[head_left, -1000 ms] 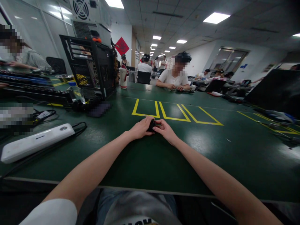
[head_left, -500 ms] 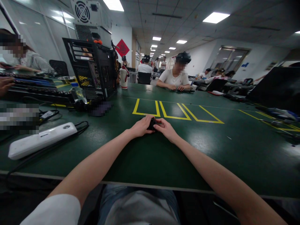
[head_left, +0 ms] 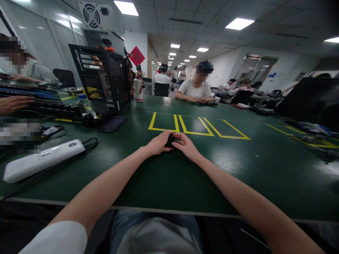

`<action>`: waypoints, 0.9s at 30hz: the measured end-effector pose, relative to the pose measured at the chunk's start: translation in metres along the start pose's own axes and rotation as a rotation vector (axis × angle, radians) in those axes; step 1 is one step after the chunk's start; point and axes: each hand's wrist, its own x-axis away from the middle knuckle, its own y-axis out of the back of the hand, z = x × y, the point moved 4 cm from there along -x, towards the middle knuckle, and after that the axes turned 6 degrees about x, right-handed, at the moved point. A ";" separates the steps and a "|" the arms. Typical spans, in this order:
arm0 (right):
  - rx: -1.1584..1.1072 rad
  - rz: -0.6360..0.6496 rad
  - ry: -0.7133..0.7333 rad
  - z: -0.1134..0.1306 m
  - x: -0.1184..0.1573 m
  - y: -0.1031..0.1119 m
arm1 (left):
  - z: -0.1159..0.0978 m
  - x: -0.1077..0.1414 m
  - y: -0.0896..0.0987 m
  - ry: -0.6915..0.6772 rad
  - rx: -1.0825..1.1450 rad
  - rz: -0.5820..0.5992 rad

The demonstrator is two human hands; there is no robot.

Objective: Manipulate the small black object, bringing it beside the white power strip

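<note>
A small black object [head_left: 170,140] sits between my two hands, low over the green table [head_left: 169,180]; its kind is too small and covered to make out. My left hand [head_left: 159,143] wraps round its left side, thumb toward me and fingers on the far side. From the right, the bent fingers and thumb of my right hand [head_left: 186,145] pinch at its right side. Both hands lie just on the near side of the yellow tape outlines [head_left: 162,129].
A white power strip [head_left: 45,158] with a black cable lies at left. Behind it stand an open black computer case [head_left: 106,77] and a white cup [head_left: 138,90]. A co-worker [head_left: 196,84] sits across the table. Tools and cables [head_left: 309,139] lie at right.
My hands stay around the black object with only slight finger movement. The whole view has shifted a little. At far left another person's hand reaches further into view.
</note>
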 end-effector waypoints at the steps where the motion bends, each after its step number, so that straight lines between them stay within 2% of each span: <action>1: 0.004 0.005 -0.002 0.000 0.000 0.000 | 0.000 0.000 0.000 -0.006 0.002 0.001; 10: -0.002 -0.024 0.026 -0.002 -0.002 0.000 | 0.004 0.000 -0.001 -0.006 -0.004 -0.004; 19: 0.122 -0.006 0.036 0.002 0.001 -0.001 | 0.001 0.000 0.000 -0.019 0.009 -0.004; 24: 0.149 -0.004 0.127 0.008 0.005 -0.005 | 0.001 0.000 -0.001 -0.043 -0.016 -0.005; 27: 0.274 -0.042 0.171 0.012 0.008 -0.005 | 0.003 -0.001 -0.002 -0.035 -0.020 -0.013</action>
